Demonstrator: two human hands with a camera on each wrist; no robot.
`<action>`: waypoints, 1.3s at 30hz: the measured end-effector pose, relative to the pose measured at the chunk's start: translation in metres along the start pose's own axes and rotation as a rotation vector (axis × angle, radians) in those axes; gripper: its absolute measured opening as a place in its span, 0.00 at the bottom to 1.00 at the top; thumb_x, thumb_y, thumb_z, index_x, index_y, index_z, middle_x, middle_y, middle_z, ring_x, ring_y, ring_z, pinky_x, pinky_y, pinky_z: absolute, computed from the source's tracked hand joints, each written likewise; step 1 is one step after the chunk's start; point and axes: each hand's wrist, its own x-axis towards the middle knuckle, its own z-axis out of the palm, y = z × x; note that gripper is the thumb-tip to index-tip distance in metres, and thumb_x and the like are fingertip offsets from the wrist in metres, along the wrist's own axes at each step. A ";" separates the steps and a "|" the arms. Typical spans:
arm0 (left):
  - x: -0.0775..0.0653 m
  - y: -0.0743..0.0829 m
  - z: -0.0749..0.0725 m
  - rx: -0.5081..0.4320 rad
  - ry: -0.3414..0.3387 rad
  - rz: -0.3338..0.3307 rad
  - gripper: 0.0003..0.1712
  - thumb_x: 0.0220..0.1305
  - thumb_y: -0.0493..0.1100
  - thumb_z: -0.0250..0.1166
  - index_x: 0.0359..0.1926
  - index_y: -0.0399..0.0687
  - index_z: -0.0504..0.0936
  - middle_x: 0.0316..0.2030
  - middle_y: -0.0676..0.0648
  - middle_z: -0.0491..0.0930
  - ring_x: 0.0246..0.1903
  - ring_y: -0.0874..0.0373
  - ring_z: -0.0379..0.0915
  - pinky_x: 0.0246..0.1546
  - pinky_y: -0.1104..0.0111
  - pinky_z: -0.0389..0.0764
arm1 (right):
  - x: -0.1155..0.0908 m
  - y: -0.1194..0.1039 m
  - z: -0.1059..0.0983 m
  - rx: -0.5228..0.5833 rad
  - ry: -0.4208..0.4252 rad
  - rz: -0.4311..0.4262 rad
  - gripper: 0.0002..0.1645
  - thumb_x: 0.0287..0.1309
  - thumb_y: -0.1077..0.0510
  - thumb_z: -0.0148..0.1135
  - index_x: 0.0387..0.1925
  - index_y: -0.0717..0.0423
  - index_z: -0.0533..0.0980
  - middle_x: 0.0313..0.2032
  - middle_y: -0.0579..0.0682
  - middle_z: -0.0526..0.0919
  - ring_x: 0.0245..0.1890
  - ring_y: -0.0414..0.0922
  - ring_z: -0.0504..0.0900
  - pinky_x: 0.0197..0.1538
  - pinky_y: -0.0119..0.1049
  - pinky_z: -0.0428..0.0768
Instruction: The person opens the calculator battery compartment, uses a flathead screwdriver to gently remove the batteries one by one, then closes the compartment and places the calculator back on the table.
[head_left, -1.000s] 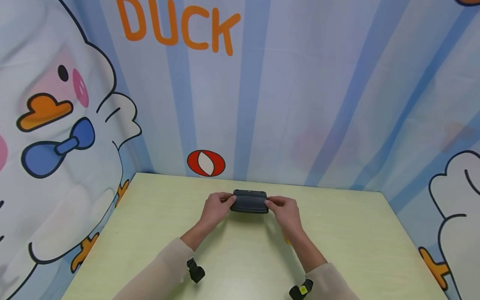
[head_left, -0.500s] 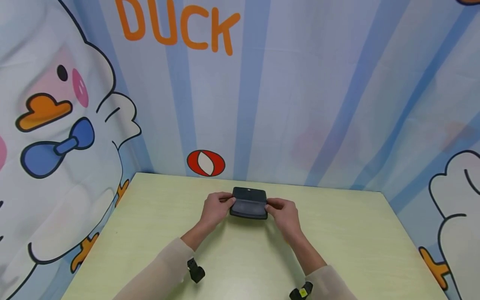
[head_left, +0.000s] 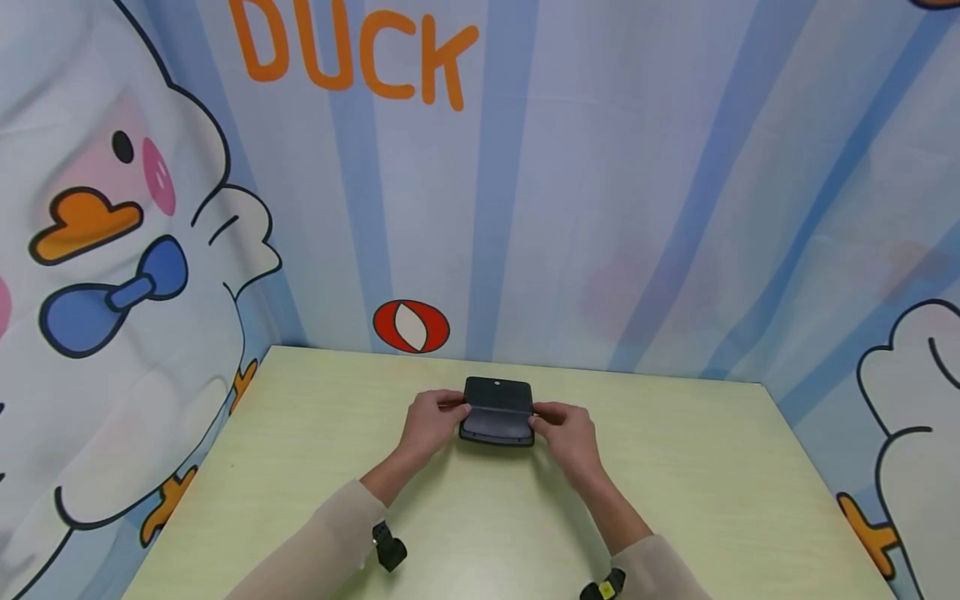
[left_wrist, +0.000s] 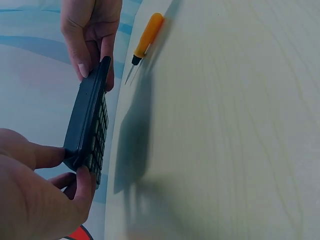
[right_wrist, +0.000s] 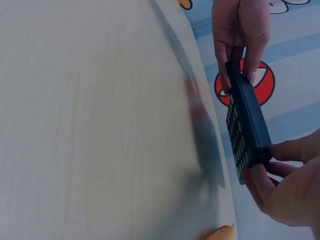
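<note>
A dark calculator (head_left: 497, 408) is held up off the table, its back turned to the head view. Rows of keys show along its other face in the left wrist view and the right wrist view. My left hand (head_left: 431, 425) pinches one short end between thumb and fingers. At the opposite end my right hand (head_left: 567, 437) pinches it likewise. An orange-handled screwdriver (left_wrist: 149, 35) with a thin dark shaft lies on the table near my right hand's side; the head view does not show it.
The pale wooden table (head_left: 315, 467) meets a blue-striped cloth backdrop (head_left: 570, 208) just behind the calculator. Cartoon ducks are printed on the cloth at left and right. The calculator casts a shadow on the table.
Between my hands the calculator has tilted, so more of its back and its upper panel shows. Both hands have sunk slightly, keeping their hold at the ends.
</note>
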 end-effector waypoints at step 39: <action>-0.007 -0.024 0.002 0.065 -0.016 -0.022 0.18 0.68 0.32 0.70 0.58 0.33 0.86 0.51 0.38 0.86 0.51 0.45 0.85 0.52 0.56 0.87 | -0.006 0.028 0.020 -0.050 0.034 -0.008 0.10 0.68 0.64 0.70 0.48 0.61 0.89 0.46 0.54 0.90 0.51 0.51 0.86 0.55 0.49 0.84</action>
